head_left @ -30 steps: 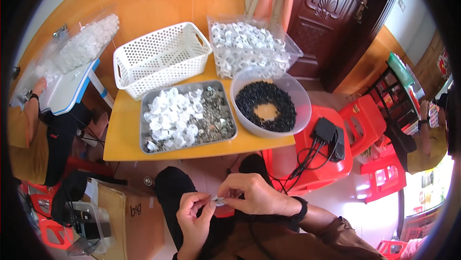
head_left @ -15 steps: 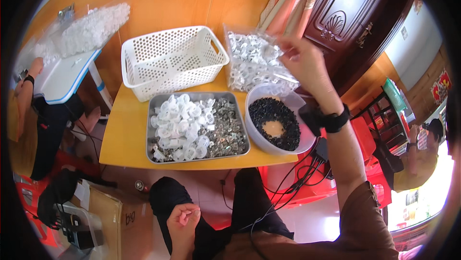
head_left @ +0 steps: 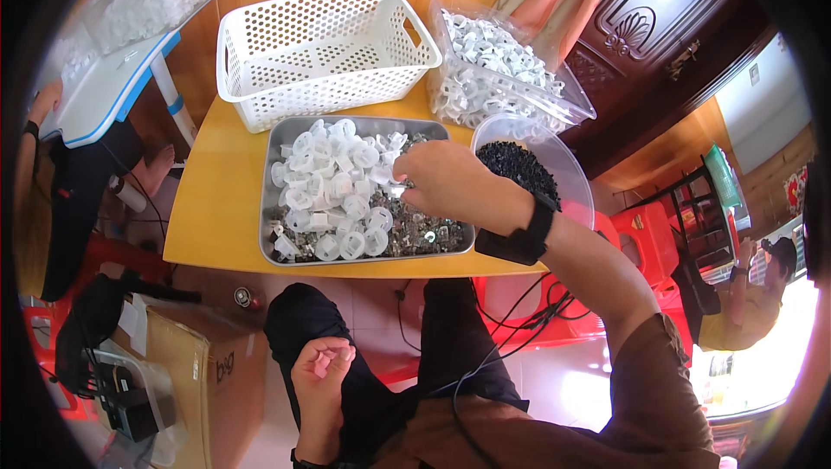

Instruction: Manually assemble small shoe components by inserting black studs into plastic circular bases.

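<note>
A metal tray (head_left: pixel 368 259) on the table holds a heap of white translucent plastic parts (head_left: pixel 325 183) and a layer of small grey metal pieces (head_left: pixel 415 237). Over the tray's right half reaches my right hand (head_left: pixel 459 179), its fingers pointing left and bent down at the pile's edge. The fingertips are drawn together; what they hold, if anything, is too small to name. My left hand (head_left: pixel 322 374) is palm up over my left thigh, with curled fingers and thumb pressed together; its contents are hidden. A round translucent tub (head_left: pixel 582 183) with small black pieces (head_left: pixel 519 166) is partly behind my right wrist.
A white perforated basket (head_left: pixel 329 93) stands behind the tray. Beside it, a clear bag (head_left: pixel 502 62) bulges with white parts. Black cables (head_left: pixel 541 322) hang near red stools (head_left: pixel 640 244). Other people sit at left and far right. A cardboard box (head_left: pixel 208 365) is on the floor.
My right hand has come from the bag of white parts down and left to the tray. My left hand stays over my thigh. The view has shifted, so the table sits higher.
</note>
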